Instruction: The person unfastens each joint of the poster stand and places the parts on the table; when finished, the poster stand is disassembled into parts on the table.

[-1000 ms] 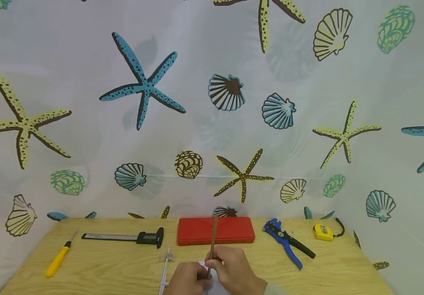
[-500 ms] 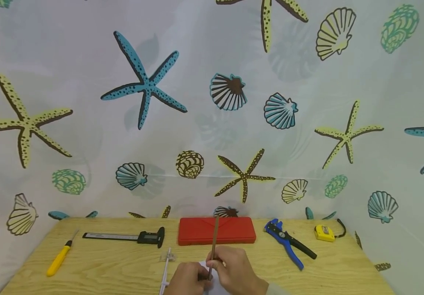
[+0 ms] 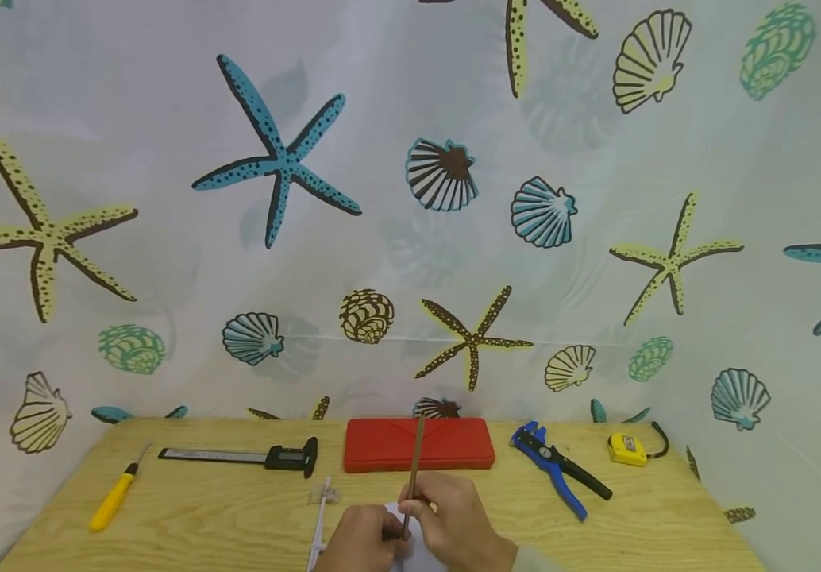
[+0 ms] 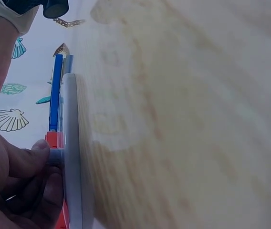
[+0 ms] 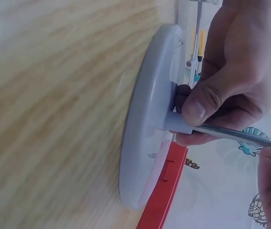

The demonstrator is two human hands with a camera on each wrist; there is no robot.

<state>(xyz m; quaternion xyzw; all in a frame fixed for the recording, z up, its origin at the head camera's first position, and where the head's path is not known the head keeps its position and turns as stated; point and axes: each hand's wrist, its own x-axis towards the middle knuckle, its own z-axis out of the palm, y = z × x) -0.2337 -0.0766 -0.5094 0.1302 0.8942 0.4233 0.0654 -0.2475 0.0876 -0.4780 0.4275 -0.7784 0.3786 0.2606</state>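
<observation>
A slim metal rod (image 3: 416, 457) stands nearly upright on a round pale grey base (image 5: 147, 119), which lies on the wooden table. At the rod's foot is a short grey collar (image 5: 179, 123). My left hand (image 3: 362, 540) pinches that collar between thumb and fingers, low down against the base, as the left wrist view also shows. Higher up, the fingers of my right hand (image 3: 453, 520) grip the rod. In the head view both hands cover most of the base. The rod's top end sticks up in front of the red case (image 3: 453, 446).
A white plastic stick (image 3: 320, 520) with a small clear piece lies left of the hands. Farther out are a yellow-handled screwdriver (image 3: 113, 502), a digital caliper (image 3: 239, 457), blue-and-black wire strippers (image 3: 553, 469) and a yellow tape measure (image 3: 626, 449). Behind the table hangs a seashell-patterned cloth (image 3: 382, 63).
</observation>
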